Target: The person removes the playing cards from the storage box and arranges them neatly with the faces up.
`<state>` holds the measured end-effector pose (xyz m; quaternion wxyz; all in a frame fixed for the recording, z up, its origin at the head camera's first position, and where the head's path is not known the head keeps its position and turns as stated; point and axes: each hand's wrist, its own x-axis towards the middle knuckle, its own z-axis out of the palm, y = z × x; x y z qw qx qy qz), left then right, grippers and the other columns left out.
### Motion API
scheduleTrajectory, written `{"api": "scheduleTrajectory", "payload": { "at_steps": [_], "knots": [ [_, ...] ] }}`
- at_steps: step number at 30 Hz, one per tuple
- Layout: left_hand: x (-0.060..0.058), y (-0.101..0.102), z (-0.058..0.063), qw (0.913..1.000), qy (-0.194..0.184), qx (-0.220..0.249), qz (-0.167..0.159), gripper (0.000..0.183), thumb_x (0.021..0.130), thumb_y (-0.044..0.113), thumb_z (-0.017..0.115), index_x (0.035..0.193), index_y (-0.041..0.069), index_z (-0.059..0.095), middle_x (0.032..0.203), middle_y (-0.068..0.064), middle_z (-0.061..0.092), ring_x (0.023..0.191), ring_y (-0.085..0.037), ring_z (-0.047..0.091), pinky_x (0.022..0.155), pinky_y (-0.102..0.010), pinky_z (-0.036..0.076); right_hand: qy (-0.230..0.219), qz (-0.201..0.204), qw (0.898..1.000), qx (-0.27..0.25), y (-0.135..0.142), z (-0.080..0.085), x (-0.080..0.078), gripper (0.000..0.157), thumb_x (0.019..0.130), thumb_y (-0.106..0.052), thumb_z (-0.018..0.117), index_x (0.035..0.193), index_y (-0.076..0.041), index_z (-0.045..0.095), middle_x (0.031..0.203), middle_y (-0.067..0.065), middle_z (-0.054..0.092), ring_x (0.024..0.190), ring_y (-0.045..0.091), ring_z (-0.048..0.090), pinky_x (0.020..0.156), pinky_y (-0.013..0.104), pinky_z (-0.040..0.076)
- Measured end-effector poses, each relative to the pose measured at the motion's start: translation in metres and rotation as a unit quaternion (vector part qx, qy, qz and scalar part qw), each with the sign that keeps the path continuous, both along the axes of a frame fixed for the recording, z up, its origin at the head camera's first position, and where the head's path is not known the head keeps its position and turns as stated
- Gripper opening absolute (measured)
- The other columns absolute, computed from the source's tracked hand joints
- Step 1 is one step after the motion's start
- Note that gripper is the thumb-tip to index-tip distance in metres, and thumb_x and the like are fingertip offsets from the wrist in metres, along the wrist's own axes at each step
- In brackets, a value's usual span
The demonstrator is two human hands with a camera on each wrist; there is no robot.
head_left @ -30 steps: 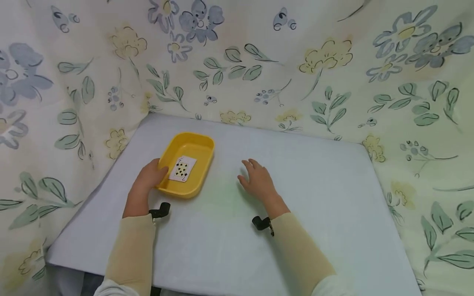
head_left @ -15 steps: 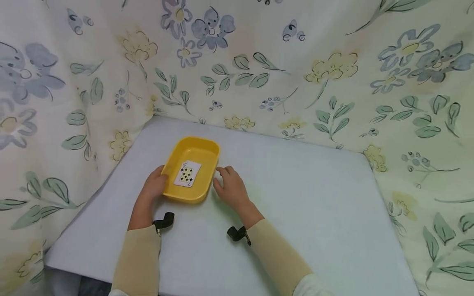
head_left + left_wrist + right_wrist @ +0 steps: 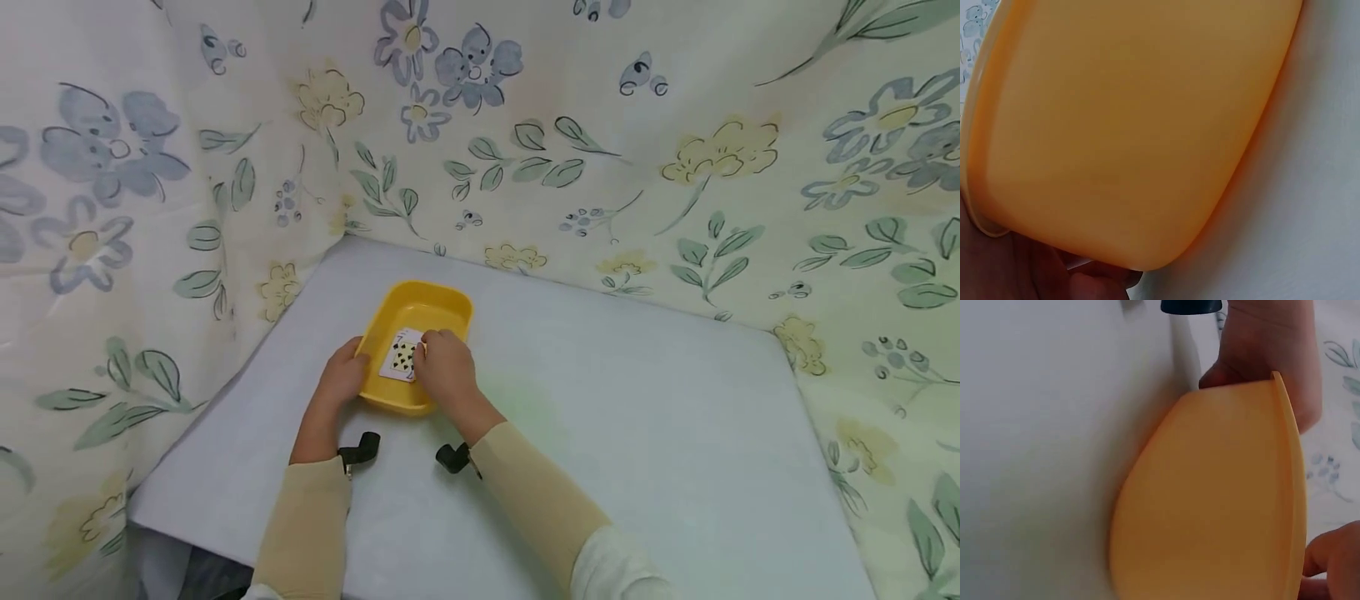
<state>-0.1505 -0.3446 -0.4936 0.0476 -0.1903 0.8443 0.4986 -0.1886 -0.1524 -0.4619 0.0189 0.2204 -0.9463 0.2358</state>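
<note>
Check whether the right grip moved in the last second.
Yes: leftward against the far-left table corner; the right grip is now at the card in the yellow tray.

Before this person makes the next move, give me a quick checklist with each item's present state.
1. Left hand steadies the yellow tray: ok, it grips the left side.
2. Playing card lies inside the tray, face up: ok, a 7 shows.
3. Right hand has reached the card: ok, its fingers are over the card's right side in the head view.
4. Card firmly pinched: cannot tell, the fingers hide that edge.
5. Whole card face visible: not ok, the right hand covers part.
</note>
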Motion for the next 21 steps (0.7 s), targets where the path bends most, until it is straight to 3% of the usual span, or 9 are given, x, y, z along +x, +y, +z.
{"api": "scheduleTrajectory", "payload": {
  "at_steps": [5,9,13,18,21],
  "knots": [
    [0.001,0.000,0.000,0.9999,0.004,-0.010,0.002,0.051,0.105,0.023,0.036,0.154,0.008,0.044,0.122,-0.019,0.058,0.086,-0.028,0.054,0.083,-0.039,0.041,-0.105,-0.048,0.990,0.075,-0.033,-0.004,-0.008,0.033,0.105,-0.035,0.055,0.106,-0.004,0.066,0.085,0.004,0.063,0.072,0.018,0.056,0.064,0.029,0.050],
    [0.002,0.002,0.000,0.9999,-0.004,-0.016,-0.001,0.050,0.106,0.024,0.037,0.153,0.008,0.045,0.123,-0.018,0.058,0.089,-0.029,0.054,0.083,-0.040,0.041,-0.159,-0.114,0.974,0.118,-0.051,-0.017,-0.014,0.068,0.100,-0.053,0.058,0.139,0.003,0.050,0.101,0.009,0.067,0.080,0.018,0.060,0.074,0.031,0.055],
    [0.002,0.004,0.001,0.9996,-0.009,-0.025,0.004,0.051,0.106,0.024,0.037,0.153,0.009,0.045,0.125,-0.018,0.057,0.090,-0.029,0.054,0.082,-0.039,0.041,-0.168,-0.147,0.968,0.115,-0.059,-0.026,-0.019,0.094,0.093,-0.060,0.066,0.152,0.005,0.034,0.111,0.013,0.066,0.088,0.020,0.060,0.086,0.032,0.055],
    [0.002,0.004,0.002,0.9995,-0.010,-0.027,0.009,0.051,0.105,0.024,0.037,0.153,0.009,0.046,0.123,-0.018,0.058,0.086,-0.028,0.054,0.079,-0.038,0.042,-0.153,-0.133,0.975,0.087,-0.059,-0.031,-0.024,0.073,0.089,-0.055,0.075,0.130,0.001,0.053,0.098,0.007,0.060,0.086,0.020,0.056,0.083,0.030,0.053],
    [0.001,0.002,0.000,0.9996,-0.009,-0.026,0.012,0.051,0.105,0.023,0.037,0.154,0.010,0.046,0.122,-0.018,0.059,0.084,-0.028,0.054,0.079,-0.038,0.042,-0.154,-0.127,0.978,0.058,-0.057,-0.031,-0.025,0.060,0.089,-0.050,0.077,0.119,-0.004,0.056,0.093,0.004,0.056,0.084,0.020,0.054,0.080,0.029,0.051]
  ]
}}
